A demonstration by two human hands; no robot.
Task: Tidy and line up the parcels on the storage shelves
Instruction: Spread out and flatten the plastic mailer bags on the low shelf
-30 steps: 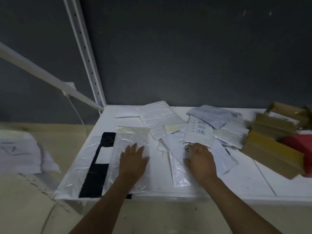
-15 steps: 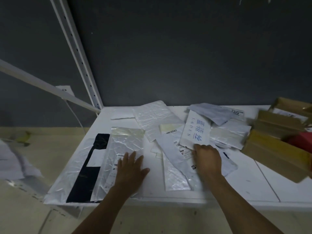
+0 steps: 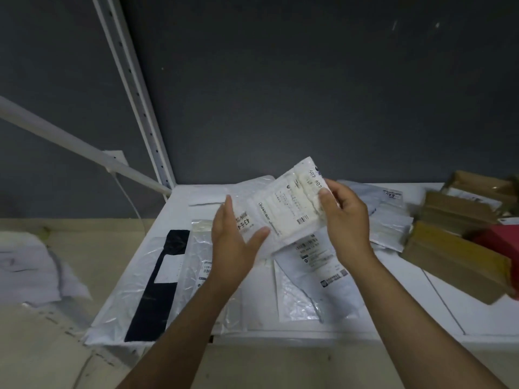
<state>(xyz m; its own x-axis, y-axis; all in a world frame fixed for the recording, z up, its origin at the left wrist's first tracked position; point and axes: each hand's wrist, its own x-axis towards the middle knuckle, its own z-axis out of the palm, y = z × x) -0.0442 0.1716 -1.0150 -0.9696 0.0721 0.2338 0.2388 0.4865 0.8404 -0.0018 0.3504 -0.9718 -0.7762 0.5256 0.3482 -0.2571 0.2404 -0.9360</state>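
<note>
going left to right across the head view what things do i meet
white heap on the floor, clear bag with black cloth, white parcel held up, grey bag, brown boxes

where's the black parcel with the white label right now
In the head view the black parcel lies flat at the front left of the white shelf, beside a crinkled clear bag.

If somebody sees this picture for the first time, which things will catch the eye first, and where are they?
First the middle: the left hand and the right hand hold small white plastic parcels raised above the flat white shelf. Then the black garment in a clear plastic bag, lying at the shelf's left end, and the brown cardboard boxes crowded at its right end.
</note>
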